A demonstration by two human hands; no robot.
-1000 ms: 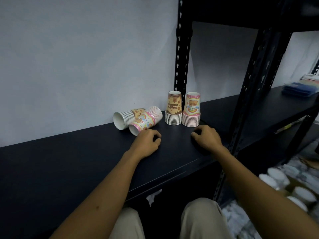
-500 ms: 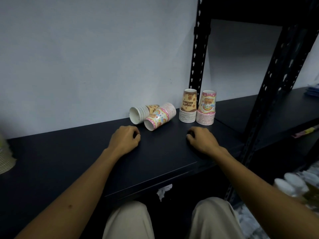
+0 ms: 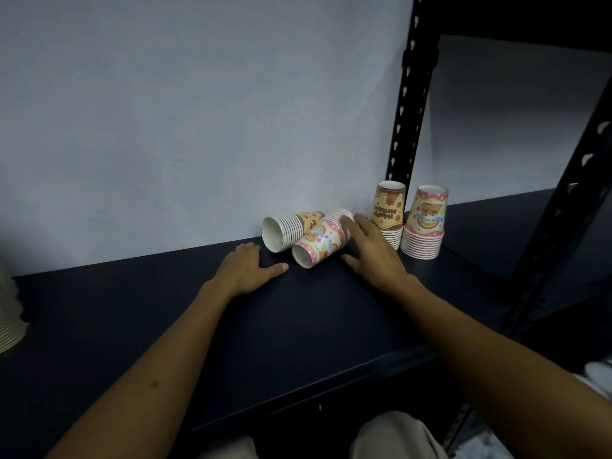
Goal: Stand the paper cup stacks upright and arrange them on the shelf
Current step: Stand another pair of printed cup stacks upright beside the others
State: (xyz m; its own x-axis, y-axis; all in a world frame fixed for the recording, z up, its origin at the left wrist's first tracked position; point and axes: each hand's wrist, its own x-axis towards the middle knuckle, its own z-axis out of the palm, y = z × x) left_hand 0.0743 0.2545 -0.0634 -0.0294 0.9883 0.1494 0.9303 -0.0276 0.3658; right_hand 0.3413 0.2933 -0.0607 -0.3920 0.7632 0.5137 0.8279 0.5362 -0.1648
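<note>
Two paper cup stacks lie on their sides on the dark shelf (image 3: 231,326), close to the wall: a pink rainbow-printed stack (image 3: 319,241) in front, its open mouth turned toward the viewer, and a brown-printed stack (image 3: 291,228) just behind it and touching it. Two further stacks stand mouth-down to the right, a brown-printed one (image 3: 390,210) and a pink one (image 3: 425,223), next to the black slotted upright (image 3: 407,104).

Risks are judged as follows. The fallen pink stack is round and could roll forward when one end is lifted, and the brown stack lying against it would then be disturbed. The nested cups could slide apart if the stack is gripped only at its far end. The right wrist is close to the standing brown stack, which could be knocked over by a sideways sweep.

The right hand (image 3: 371,256) is reached forward with fingers (image 3: 347,223) spread open, the tips laid on the base end of the pink stack and the thumb low on the shelf; nothing is yet enclosed. The left hand (image 3: 246,270) is rested palm-down on the shelf just left of the stack's mouth, fingers loosely extended and holding nothing.
</note>
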